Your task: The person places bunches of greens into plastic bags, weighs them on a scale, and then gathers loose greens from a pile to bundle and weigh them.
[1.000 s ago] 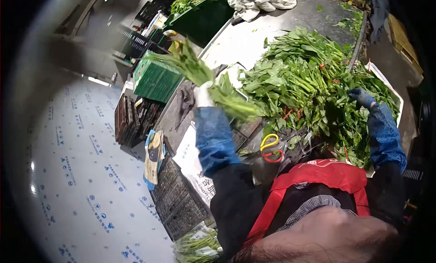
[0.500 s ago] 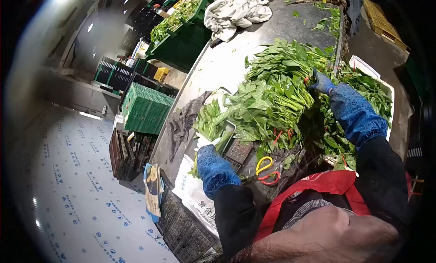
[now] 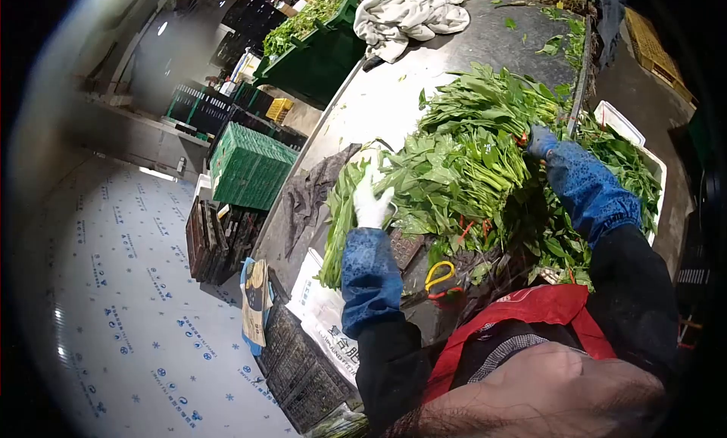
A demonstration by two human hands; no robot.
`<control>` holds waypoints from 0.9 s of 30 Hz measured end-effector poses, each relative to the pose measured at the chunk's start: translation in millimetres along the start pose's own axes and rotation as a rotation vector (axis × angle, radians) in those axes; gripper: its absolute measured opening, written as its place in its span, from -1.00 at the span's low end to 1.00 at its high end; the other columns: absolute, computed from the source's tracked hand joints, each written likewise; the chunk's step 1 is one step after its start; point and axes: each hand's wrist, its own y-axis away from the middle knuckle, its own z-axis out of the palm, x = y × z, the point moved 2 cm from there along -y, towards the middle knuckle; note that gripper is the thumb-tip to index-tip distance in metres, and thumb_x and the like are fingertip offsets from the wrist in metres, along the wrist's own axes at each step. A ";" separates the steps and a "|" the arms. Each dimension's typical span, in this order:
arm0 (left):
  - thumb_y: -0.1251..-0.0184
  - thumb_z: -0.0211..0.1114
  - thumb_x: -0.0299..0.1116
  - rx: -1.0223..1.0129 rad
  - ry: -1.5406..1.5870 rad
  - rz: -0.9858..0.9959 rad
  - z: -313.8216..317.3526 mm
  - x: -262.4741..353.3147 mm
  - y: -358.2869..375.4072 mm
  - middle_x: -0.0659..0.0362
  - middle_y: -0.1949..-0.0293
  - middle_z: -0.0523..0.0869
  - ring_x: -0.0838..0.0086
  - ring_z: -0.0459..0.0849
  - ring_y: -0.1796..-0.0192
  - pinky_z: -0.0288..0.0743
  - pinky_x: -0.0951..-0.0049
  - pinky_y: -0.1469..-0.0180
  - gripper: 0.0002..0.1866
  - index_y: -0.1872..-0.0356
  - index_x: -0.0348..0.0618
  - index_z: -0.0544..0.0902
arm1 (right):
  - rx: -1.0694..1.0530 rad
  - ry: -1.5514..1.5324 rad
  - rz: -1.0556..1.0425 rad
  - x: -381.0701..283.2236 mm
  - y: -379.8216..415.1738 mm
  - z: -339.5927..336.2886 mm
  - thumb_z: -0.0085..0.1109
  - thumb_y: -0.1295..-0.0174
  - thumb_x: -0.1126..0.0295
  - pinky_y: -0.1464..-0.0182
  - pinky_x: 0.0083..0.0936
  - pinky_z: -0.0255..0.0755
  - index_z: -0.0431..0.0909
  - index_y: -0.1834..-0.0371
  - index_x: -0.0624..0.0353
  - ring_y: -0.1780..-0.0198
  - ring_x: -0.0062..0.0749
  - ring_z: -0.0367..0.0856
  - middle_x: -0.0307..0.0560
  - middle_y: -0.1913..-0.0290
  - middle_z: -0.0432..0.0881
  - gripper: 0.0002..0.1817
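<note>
Leafy green bunches (image 3: 462, 165) lie heaped on the table, stems toward the right, with red ties showing around some. My left hand (image 3: 371, 202), in a white glove and a blue sleeve cover, rests on loose leaves at the pile's left side, thumb apart from the fingers. At the stem end, my right hand (image 3: 541, 141), in a blue glove, has its fingers closed on a bunch beside a red tie; the fingertips are partly hidden. Yellow-and-red-handled scissors (image 3: 441, 277) lie close to my body. A dark keypad-like device (image 3: 405, 249) is partly covered by leaves.
A white crate (image 3: 657, 162) of greens stands at the right. A crumpled white cloth (image 3: 409, 18) lies on the table's far end. Green crates (image 3: 254, 165) and a green bin (image 3: 322, 67) stand beyond the left edge. A white printed sack (image 3: 329, 324) is near my left arm.
My left hand has moved up and away from my body onto the leaves, its thumb now spread. My right hand stays at the stems. The view has shifted slightly.
</note>
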 end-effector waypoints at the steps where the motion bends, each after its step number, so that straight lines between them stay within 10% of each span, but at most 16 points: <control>1: 0.17 0.40 -0.40 0.017 -0.037 0.094 16.3 18.1 -5.4 -0.05 -0.02 0.49 0.16 0.44 -0.07 0.25 0.27 -0.16 -0.27 -0.17 -0.14 0.36 | 0.030 -0.168 -0.110 10.0 -18.3 12.4 0.41 0.29 0.24 -0.01 -0.44 0.37 0.36 -0.03 0.20 0.01 -0.23 0.50 0.08 0.07 0.53 -0.28; 11: 0.05 0.30 -0.40 -0.207 0.197 0.437 169.8 122.6 -41.0 0.12 0.13 0.58 0.22 0.50 0.04 0.31 0.31 -0.09 -0.58 0.06 -0.08 0.53 | -0.170 -0.760 -0.182 18.1 -29.9 -46.5 0.34 0.28 0.39 0.23 -0.43 0.45 0.31 -0.09 0.31 0.28 -0.31 0.57 0.04 0.26 0.60 -0.27; 15: 0.11 0.17 -0.51 -0.142 0.144 0.572 215.5 156.2 -55.9 0.06 0.27 0.56 0.17 0.49 0.12 0.34 0.24 0.07 -0.65 0.17 -0.10 0.53 | -0.240 -0.673 -0.195 11.3 -32.5 -24.0 0.38 0.30 0.33 0.34 -0.44 0.46 0.57 0.24 0.30 0.42 -0.34 0.59 0.00 0.43 0.63 -0.54; 20: 0.01 0.07 -0.29 -0.544 -0.342 0.390 298.2 133.5 -71.6 0.05 0.27 0.60 0.18 0.52 0.11 0.34 0.18 0.06 -0.75 0.31 -0.13 0.60 | 0.005 -0.528 -0.419 -9.6 -19.0 -58.5 0.44 0.48 0.38 0.14 -0.44 0.45 0.45 -0.02 0.21 0.21 -0.27 0.58 0.02 0.19 0.61 -0.23; 27: 0.01 0.09 -0.29 -0.575 -0.248 0.244 299.7 135.2 -71.9 0.02 0.21 0.61 0.14 0.57 0.14 0.47 0.25 0.12 -0.74 0.28 -0.07 0.62 | -0.040 -0.737 -0.365 -16.8 15.1 -129.0 0.36 0.42 0.53 0.19 -0.52 0.44 0.42 -0.06 0.22 0.28 -0.45 0.54 -0.10 0.21 0.61 -0.26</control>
